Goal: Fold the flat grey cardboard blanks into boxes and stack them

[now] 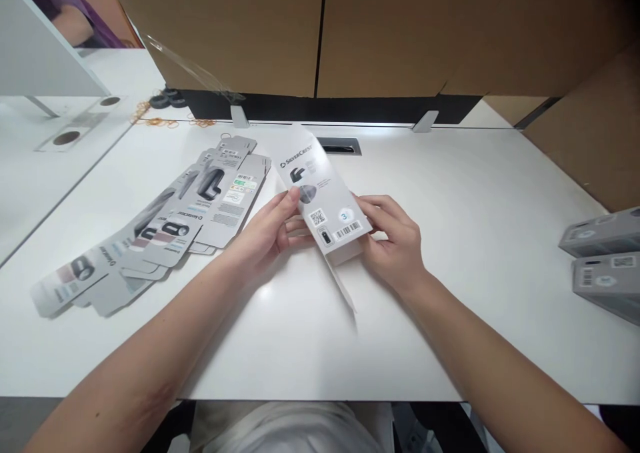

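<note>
Both of my hands hold one grey printed carton (325, 196) just above the white table (480, 239), near its middle. My left hand (267, 233) pinches the carton's left edge, thumb on the printed face. My right hand (395, 239) grips its lower right corner with curled fingers. The carton is partly opened from flat, tilted, with a loose flap (345, 286) hanging toward me. Its face shows a logo, a QR code and a barcode.
A fanned pile of flat cartons (165, 226) lies to the left. Two assembled grey boxes (603, 256) sit at the right edge. Rubber bands (160, 121) and large brown cardboard boxes (320, 33) are at the back. Another person's sleeve (75, 13) shows at top left.
</note>
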{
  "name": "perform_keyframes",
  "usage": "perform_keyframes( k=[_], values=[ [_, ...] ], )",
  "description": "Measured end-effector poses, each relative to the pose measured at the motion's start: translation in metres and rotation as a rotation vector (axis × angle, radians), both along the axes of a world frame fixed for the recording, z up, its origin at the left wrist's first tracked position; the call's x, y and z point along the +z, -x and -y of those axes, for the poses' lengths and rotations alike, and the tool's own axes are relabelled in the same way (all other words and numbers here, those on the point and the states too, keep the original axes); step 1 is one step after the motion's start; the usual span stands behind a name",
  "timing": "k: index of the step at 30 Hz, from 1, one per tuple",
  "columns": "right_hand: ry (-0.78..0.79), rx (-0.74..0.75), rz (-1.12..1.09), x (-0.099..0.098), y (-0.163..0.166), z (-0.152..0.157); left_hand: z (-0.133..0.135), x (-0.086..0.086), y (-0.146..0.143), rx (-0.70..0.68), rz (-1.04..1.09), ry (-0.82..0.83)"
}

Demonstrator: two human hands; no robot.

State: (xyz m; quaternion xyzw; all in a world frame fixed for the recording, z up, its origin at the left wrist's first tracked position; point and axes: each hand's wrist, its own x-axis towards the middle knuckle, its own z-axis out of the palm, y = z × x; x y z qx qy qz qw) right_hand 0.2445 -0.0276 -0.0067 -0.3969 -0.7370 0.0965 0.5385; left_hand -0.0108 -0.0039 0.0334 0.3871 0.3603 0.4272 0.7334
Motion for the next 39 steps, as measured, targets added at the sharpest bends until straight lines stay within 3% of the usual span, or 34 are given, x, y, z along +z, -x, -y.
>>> perform_keyframes(
  k=[6,13,31,39],
  values=[
    [0.066,0.168,0.055,0.0,0.005,0.008,-0.003,0.001,-0.002,0.145,-0.012,0.041],
    [0.141,0.253,0.061,-0.002,-0.002,0.007,-0.01,0.016,0.009,0.277,-0.022,-0.055],
    [0.132,0.287,0.145,-0.005,-0.003,0.005,0.001,0.003,0.006,-0.018,-0.014,0.008],
    [0.061,0.319,0.127,-0.002,0.003,0.008,-0.001,0.0,0.006,-0.054,-0.01,-0.008]
  ],
)
